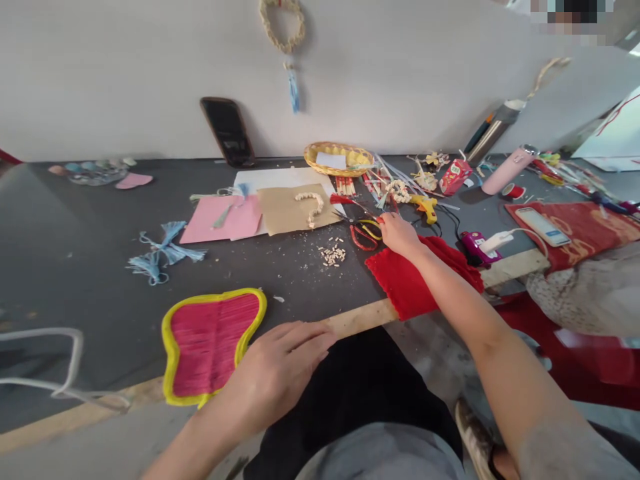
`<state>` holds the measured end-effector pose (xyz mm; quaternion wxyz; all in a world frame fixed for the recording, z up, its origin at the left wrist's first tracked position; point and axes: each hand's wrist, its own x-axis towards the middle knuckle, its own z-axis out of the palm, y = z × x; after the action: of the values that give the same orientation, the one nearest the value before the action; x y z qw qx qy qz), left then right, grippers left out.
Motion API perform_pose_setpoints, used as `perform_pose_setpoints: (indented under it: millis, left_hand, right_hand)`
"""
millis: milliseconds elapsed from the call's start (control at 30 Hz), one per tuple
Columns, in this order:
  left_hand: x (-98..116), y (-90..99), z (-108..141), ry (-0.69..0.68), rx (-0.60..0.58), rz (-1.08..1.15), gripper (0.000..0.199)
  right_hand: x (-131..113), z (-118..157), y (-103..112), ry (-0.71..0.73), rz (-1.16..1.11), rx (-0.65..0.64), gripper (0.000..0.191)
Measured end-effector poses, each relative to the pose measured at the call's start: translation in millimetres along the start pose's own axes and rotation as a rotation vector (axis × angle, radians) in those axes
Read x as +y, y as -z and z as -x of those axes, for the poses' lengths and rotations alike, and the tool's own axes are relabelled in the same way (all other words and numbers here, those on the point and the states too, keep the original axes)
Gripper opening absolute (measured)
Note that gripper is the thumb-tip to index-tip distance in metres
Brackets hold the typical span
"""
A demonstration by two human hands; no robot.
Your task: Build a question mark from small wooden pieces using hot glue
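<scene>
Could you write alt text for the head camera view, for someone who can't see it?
Over a dark craft table, a person's right hand is beside scissors, its forearm above red cloth; the left hand is at the near edge, beside a yellow-rimmed pink piece. Blue tassels, paper sheets and small pale pieces lie farther back.

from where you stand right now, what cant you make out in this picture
- Head view: what the right hand grips, if anything; its own fingers hide it.
- Head view: the left hand's palm; the back of the hand hides it.
- Head view: text on the lit phone, too small.
- Head view: basket contents under the white paper.
- Head view: the rest of the white rod, cut off by the left edge.
</scene>
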<state>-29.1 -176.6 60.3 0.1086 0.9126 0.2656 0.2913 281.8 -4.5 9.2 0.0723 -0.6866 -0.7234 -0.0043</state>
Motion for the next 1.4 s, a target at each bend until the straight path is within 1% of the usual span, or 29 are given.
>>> perform_pose_setpoints:
  millis: [133,267,467,633,767,867,967,1067,1167,1233,1300,1400]
  left_hand:
    - [-7,0.9,7,0.040,-0.003,0.011,0.025]
    - [-12,1.1,9,0.055,0.000,0.000,0.025]
    - [-13,4.2,13,0.085,-0.017,0.005,0.026]
    - [-13,7.2,21,0.110,-0.036,-0.001,0.027]
    - [-16,8.3,29,0.141,-0.014,-0.031,0.027]
    - [-18,9.4,35,0.167,0.003,-0.046,0.026]
    - [-21,9.9,37,0.181,0.008,-0.057,0.024]
    - [-22,8.3,37,0.194,0.004,-0.066,0.024]
    - [-20,5.7,35,0.203,0.001,-0.056,0.026]
    - [-17,4.9,34,0.209,-0.006,-0.053,0.027]
    - [-15,5.3,34,0.213,-0.009,-0.060,0.027]
    - [-13,7.2,36,0.229,-0.015,-0.074,0.026]
  right_hand:
    - [6,-2,8,-0.043,-0.006,0.052,0.027]
    - [20,-11,10,-0.059,-0.010,0.095,0.028]
    - [39,-30,-1,-0.061,-0.001,0.115,0.025]
    - [42,-44,-9,-0.077,0.002,0.104,0.024]
    - [36,-44,-4,-0.080,-0.004,0.112,0.028]
    - [23,-34,5,-0.001,-0.030,0.127,0.032]
    - [4,-19,10,0.148,-0.079,0.050,0.029]
    - [-14,-4,9,0.224,-0.084,-0.033,0.031]
    - [-26,2,5,0.237,-0.064,-0.063,0.031]
    - [-29,2,3,0.226,-0.066,-0.067,0.030]
    - [-28,-1,2,0.203,-0.088,-0.059,0.030]
    - [-20,-4,2,0.150,-0.137,-0.015,0.035]
